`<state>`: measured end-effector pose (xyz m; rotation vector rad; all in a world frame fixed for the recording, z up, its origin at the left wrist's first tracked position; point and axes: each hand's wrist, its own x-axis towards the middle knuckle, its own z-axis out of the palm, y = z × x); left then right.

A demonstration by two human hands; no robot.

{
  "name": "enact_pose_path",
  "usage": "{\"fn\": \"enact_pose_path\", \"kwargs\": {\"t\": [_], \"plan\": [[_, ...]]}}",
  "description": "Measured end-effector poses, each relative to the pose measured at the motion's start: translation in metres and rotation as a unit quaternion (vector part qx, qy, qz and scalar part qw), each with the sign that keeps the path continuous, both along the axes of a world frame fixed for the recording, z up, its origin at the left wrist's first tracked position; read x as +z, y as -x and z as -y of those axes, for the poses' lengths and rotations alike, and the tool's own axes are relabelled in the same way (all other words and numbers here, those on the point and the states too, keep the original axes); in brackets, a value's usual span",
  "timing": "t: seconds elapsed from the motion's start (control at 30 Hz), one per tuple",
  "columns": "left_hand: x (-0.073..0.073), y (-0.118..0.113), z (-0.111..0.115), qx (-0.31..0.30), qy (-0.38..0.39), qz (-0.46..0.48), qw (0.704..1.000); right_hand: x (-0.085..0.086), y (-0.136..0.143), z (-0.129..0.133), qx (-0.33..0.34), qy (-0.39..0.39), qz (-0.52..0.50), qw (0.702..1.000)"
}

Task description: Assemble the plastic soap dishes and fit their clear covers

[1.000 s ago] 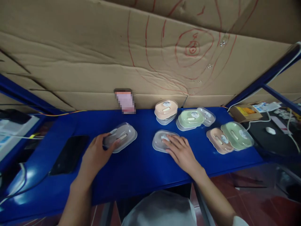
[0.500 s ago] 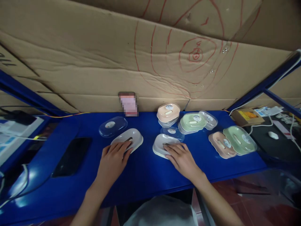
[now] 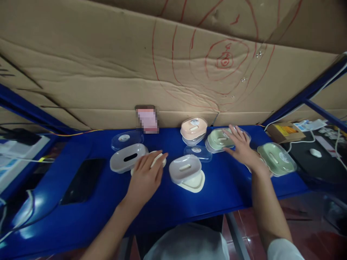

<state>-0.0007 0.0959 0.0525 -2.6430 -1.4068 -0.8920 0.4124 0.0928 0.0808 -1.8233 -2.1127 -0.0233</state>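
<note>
My left hand (image 3: 148, 171) rests over a cream base (image 3: 158, 160), fingers spread a little. Left of it lies a grey oval dish (image 3: 118, 161) with a dark slot. Nearer the middle, another grey dish (image 3: 180, 166) sits partly over a cream base (image 3: 197, 182). My right hand (image 3: 240, 146) is spread over the green soap box (image 3: 217, 139) and the clear lid beside it; whether it touches them is unclear. Behind the dishes are clear lids (image 3: 127, 139) (image 3: 202, 153).
A peach box (image 3: 193, 128) stands at the back. Another green box (image 3: 276, 159) lies at the right, near a partly hidden peach one. A black phone (image 3: 82, 180) lies at the left. A pixelated device (image 3: 148, 120) leans on the cardboard wall (image 3: 108, 90).
My right hand has left the middle dish and moved right and back to the green box. The left dish has shifted left off its base, and the middle dish now sits askew.
</note>
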Motion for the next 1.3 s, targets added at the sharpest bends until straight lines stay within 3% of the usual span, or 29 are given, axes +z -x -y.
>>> {"fn": "enact_pose_path", "kwargs": {"t": [0.13,0.23,0.3,0.4,0.53,0.63,0.77,1.0,1.17,1.3], "plan": [[0.027,-0.070,-0.050,-0.058,0.031,-0.019,0.998,0.014,-0.035,-0.043,0.059,0.085,-0.031,0.994],[0.038,-0.113,-0.089,-0.050,0.080,-0.040,0.995,0.020,-0.029,-0.059,0.106,0.078,-0.066,0.989],[0.039,-0.125,-0.106,-0.027,0.093,-0.042,0.994,0.021,-0.024,-0.063,0.115,0.075,-0.082,0.987],[0.036,-0.117,-0.113,0.005,0.102,-0.041,0.994,0.018,-0.025,-0.063,0.116,0.074,-0.105,0.985],[0.029,-0.081,-0.104,0.037,0.122,-0.058,0.990,0.013,-0.030,-0.069,0.134,0.103,-0.130,0.977],[0.025,-0.059,-0.100,0.072,0.149,-0.083,0.983,0.015,-0.023,-0.079,0.159,0.173,-0.123,0.964],[0.023,-0.048,-0.101,0.108,0.168,-0.110,0.974,0.024,-0.012,-0.091,0.164,0.265,-0.121,0.942],[0.035,-0.055,-0.088,0.113,0.148,-0.147,0.971,0.021,-0.021,-0.100,0.156,0.339,-0.173,0.912],[0.028,-0.075,-0.062,0.104,0.164,-0.192,0.962,0.015,-0.019,-0.099,0.174,0.377,-0.162,0.895],[0.016,-0.094,-0.058,0.108,0.170,-0.215,0.956,0.016,-0.013,-0.095,0.138,0.298,-0.117,0.937]]}}
